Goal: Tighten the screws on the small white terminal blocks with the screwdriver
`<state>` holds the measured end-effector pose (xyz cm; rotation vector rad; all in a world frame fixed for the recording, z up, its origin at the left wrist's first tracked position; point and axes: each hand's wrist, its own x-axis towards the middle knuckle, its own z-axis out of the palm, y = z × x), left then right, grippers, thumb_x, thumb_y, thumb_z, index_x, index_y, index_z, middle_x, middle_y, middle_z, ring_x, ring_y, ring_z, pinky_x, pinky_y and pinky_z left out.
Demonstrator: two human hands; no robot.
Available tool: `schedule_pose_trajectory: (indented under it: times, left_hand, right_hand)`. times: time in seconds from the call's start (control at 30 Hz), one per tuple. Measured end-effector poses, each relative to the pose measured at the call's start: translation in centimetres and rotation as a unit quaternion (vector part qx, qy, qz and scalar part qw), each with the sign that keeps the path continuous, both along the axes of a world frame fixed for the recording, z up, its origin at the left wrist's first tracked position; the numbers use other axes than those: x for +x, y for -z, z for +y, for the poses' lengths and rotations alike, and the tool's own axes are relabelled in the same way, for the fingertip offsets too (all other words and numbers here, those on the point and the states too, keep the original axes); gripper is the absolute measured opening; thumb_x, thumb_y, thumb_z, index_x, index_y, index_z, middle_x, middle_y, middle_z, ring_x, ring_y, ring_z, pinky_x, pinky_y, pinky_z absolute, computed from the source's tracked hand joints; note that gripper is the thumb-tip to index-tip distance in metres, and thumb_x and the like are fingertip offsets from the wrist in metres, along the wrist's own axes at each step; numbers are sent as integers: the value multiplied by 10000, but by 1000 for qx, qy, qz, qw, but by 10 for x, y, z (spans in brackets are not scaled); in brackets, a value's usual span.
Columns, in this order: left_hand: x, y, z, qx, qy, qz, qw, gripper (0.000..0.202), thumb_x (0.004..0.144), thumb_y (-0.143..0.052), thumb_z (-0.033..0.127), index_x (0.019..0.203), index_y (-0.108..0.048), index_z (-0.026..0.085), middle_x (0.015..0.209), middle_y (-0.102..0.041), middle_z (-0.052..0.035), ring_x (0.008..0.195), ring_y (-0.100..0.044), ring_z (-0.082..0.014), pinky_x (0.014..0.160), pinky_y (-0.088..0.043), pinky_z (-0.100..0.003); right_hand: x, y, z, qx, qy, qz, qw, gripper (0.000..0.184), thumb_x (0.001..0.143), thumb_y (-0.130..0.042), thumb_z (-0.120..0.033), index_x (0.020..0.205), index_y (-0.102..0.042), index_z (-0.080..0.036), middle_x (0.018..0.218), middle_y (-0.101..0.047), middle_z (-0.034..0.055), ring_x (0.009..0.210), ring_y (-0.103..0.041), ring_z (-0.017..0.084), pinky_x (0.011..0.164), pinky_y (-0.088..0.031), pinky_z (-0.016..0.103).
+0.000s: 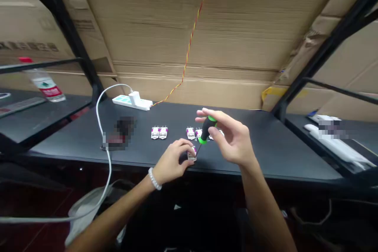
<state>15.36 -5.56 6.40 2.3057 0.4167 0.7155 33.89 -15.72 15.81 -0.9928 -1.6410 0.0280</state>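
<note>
My left hand (175, 160), with a pale beaded bracelet at the wrist, grips a small white-and-purple plastic part (191, 156) against the dark tabletop near its front edge. In my right hand (234, 139) is a black-and-green screwdriver (209, 126), held at a tilt between thumb and fingers. Its thin shaft points down to the part, and the tip meets the part's right side; exact contact is too small to tell. Just behind, several similar parts (190, 133) stand in a row, some hidden by the screwdriver and my right hand. Two more parts (159, 132) sit side by side farther left.
A white power strip (138, 103) with a plugged-in adapter lies at the back left, its white cable (100, 122) curving over the front edge. A twisted red-yellow wire (189, 47) runs up the cardboard. Black metal posts (283, 106) flank the table (265, 145). A blurred dark object (122, 134) lies left.
</note>
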Motion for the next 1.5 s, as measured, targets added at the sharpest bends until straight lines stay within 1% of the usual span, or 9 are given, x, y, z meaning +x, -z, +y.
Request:
schedule_pose_trajectory:
  times: [0.17, 0.33, 0.53, 0.73, 0.9, 1.03, 1.3, 1.4, 1.5]
  left_hand:
    - [0, 1, -1, 2, -8, -6, 1000, 153, 854, -791, 110, 935, -729, 224, 1232, -703, -74, 1176, -665, -268, 1096, -515, -442]
    - [0, 0, -1, -5, -10, -11, 1000, 170, 835, -801, 84, 916, -731, 217, 1205, -703, -66, 1148, -674, -256, 1071, -523, -423]
    - [0, 1, -1, -6, -7, -20, 1000, 156, 845, -799, 100, 918, -729, 219, 1201, -707, -69, 1152, -671, -256, 1098, -512, -431]
    - [1, 2, -2, -7, -13, -22, 1000, 177, 825, -804, 93, 917, -731, 226, 1202, -707, -67, 1139, -676, -259, 1078, -530, -431]
    - [0, 2, -2, 1, -19, -16, 1000, 144, 849, -787, 111, 926, -739, 222, 1218, -710, -68, 1144, -677, -267, 1089, -528, -445]
    - [0, 2, -2, -2, -17, -14, 1000, 163, 833, -799, 96, 922, -739, 219, 1216, -703, -68, 1143, -679, -266, 1082, -526, -442]
    - [0, 3, -2, -1, -19, -16, 1000, 171, 839, -801, 96, 928, -733, 225, 1212, -705, -59, 1144, -673, -258, 1083, -523, -438]
    - [0, 3, -2, -2, -18, -15, 1000, 174, 834, -811, 93, 923, -735, 223, 1209, -703, -60, 1132, -677, -258, 1066, -526, -431]
    - [0, 3, -3, -1, -18, -17, 1000, 168, 838, -807, 91, 921, -737, 220, 1205, -702, -60, 1136, -675, -261, 1071, -520, -436]
  right_hand:
    - [0, -2, 1, 57, 112, -45, 991, 346, 858, -863, -299, 1198, -794, -297, 1014, -721, 51, 872, -708, 211, 772, -628, 376]
    - [2, 0, 0, -22, -13, 9, 1000, 463, 1033, -603, -233, 1491, -620, -300, 1390, -708, 114, 1154, -745, 241, 984, -631, 457]
    - [0, -3, 6, 62, 133, -59, 987, 349, 845, -879, -358, 1176, -802, -277, 942, -719, 39, 790, -675, 184, 705, -615, 341]
    - [-4, 0, 9, -21, -10, 21, 1000, 387, 1055, -575, -272, 1426, -678, -310, 1262, -736, 96, 1046, -746, 223, 882, -636, 417]
    - [-6, -1, 15, 48, 121, -27, 991, 332, 866, -852, -359, 1187, -801, -299, 977, -663, 43, 859, -665, 203, 773, -612, 375]
    - [-3, -1, 15, -30, 0, -13, 999, 452, 1041, -575, -313, 1491, -618, -296, 1363, -636, 117, 1143, -694, 243, 999, -601, 448]
    - [-4, -4, 15, 28, 106, -59, 992, 353, 905, -805, -397, 1239, -779, -285, 1040, -678, 69, 845, -662, 201, 773, -625, 381]
    - [-4, -5, 14, -20, 15, -39, 999, 418, 1041, -584, -344, 1450, -659, -300, 1290, -688, 117, 1072, -717, 248, 949, -624, 449]
    - [-3, -6, 13, -42, -15, -28, 999, 389, 1028, -634, -301, 1414, -684, -300, 1163, -748, 82, 998, -737, 217, 861, -639, 378]
